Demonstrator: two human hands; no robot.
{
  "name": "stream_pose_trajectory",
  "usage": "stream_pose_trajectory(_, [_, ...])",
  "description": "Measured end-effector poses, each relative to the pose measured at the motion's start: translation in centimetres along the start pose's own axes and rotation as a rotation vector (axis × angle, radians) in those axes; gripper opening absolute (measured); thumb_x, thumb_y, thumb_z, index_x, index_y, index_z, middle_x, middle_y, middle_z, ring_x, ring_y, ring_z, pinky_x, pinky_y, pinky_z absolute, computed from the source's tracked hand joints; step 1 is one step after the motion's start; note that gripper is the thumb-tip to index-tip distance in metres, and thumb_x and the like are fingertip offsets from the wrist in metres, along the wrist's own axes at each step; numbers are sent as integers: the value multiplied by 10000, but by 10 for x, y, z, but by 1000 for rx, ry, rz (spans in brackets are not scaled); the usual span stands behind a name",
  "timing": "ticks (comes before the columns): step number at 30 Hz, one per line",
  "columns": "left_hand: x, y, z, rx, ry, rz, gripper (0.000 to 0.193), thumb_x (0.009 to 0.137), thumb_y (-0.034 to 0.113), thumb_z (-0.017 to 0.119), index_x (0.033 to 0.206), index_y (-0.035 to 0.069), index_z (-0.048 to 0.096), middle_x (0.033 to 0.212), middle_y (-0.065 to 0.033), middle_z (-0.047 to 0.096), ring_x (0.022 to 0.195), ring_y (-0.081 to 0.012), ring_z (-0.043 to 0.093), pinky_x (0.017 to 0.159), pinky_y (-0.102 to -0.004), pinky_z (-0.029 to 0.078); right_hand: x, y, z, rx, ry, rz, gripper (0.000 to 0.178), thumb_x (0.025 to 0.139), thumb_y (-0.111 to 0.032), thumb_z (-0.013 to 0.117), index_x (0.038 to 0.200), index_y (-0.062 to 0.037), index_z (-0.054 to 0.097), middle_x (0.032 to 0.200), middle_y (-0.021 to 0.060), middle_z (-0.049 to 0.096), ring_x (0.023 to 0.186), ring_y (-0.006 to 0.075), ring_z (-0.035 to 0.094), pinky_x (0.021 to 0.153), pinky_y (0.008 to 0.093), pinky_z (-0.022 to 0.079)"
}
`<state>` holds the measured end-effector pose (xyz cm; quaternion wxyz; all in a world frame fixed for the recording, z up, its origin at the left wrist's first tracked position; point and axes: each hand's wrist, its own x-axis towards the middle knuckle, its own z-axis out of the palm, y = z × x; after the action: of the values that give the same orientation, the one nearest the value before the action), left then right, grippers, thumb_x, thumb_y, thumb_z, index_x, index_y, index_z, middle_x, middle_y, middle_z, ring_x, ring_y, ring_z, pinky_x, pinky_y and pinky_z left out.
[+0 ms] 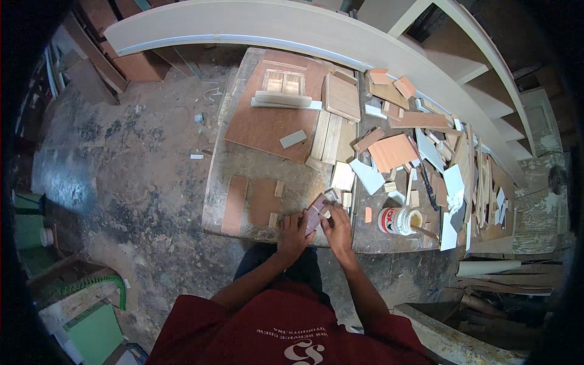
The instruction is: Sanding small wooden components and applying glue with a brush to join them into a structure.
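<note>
A pinkish-brown flat piece [314, 214], with a pale line across it, is held at the near edge of the workbench [286, 173]. My left hand [294, 236] grips its left side, fingers bent and thumb toward the lower end. On the other side, my right hand [337, 231] closes thumb and fingers at its right edge. A small pale bit shows by the right fingertips; whether it is a separate piece I cannot make out. Small wood blocks [347, 199] lie just beyond my right hand. Left of my hands rest a brown board [235, 205] and a second brown panel [263, 198].
An open white tub [398, 221] with a stick in it stands to the right. Behind it, wood offcuts [392, 152] are heaped. A large brown panel [267, 128] carries a small wooden frame [284, 82]. A long pale board [243, 27] spans the far side, beside shelving [480, 76].
</note>
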<state>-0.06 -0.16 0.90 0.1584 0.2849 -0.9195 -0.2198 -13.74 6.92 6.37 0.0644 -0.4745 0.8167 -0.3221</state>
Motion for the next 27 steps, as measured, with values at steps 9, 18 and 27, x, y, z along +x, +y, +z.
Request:
stream_pose_trajectory(9, [0,1,-4,-22,4,2,730,731,356,709,1314,-4,460,1110,-132,470,977,-312,460,855,-450,400,1,12,-2,11,-81,4,287,784,-32,655,1063,18,613,1011,184,570,990,372,539,877,430,455])
stream_pose_trajectory(18, [1,1,-1,-42,15,8,714,745,360,705,1309,-9,466,1098,-140,475,981,-317,453,856,-460,387,-24,32,12,15,-115,-157,294,780,-39,663,1070,-14,621,1007,165,574,952,345,552,823,411,477])
stream_pose_trajectory(27, [1,1,-3,-3,4,11,756,727,376,727,1332,21,443,1106,-112,468,999,-292,461,860,-436,405,17,33,-12,564,110,528,180,789,5,702,922,-39,589,848,38,612,772,114,577,630,251,451])
